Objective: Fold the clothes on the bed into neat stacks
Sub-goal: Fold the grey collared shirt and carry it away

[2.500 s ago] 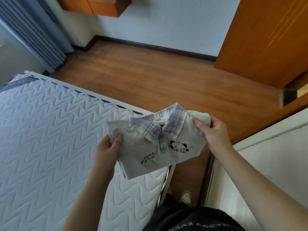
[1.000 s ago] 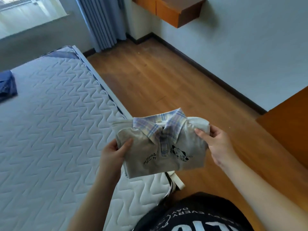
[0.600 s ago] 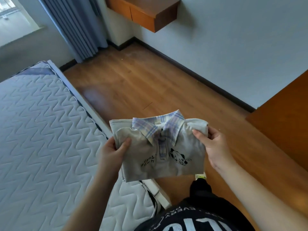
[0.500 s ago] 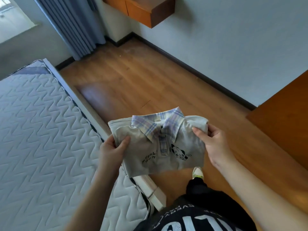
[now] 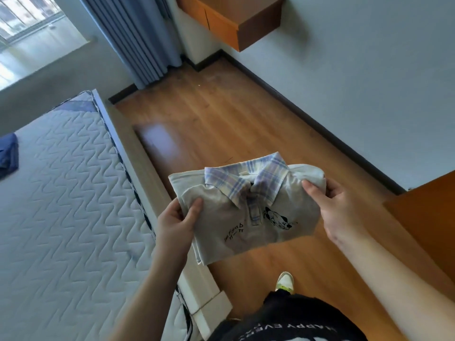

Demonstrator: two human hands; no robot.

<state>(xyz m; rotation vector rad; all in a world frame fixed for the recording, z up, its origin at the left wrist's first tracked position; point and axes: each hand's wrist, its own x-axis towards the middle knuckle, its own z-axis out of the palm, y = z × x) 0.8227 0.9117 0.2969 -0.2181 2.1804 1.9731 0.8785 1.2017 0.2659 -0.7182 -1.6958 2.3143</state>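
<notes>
The bed [image 5: 61, 217] is filling the lower left of the frame, its quilted white mattress lying bare except for one dark blue garment [image 5: 8, 156] sitting at the far left edge. The wooden floor [image 5: 221, 114] is running through the middle of the frame between the bed and the wall. One wooden cabinet [image 5: 236, 18] is hanging on the wall at the top centre, and blue curtains [image 5: 138, 38] are hanging in the upper left.

One folded grey shirt [image 5: 246, 217], with a plaid collar and a small black cartoon print, is being held in the air at the centre of the frame, over the floor just beside the bed's edge. Two hands are holding it. The left hand [image 5: 176, 221] is pinching the shirt's left edge, thumb lying on top and fingers going underneath. The right hand [image 5: 337, 205] is gripping the shirt's upper right corner, thumb on top and fingers curling behind. One shoe [image 5: 284, 281] is showing at the bottom centre.
</notes>
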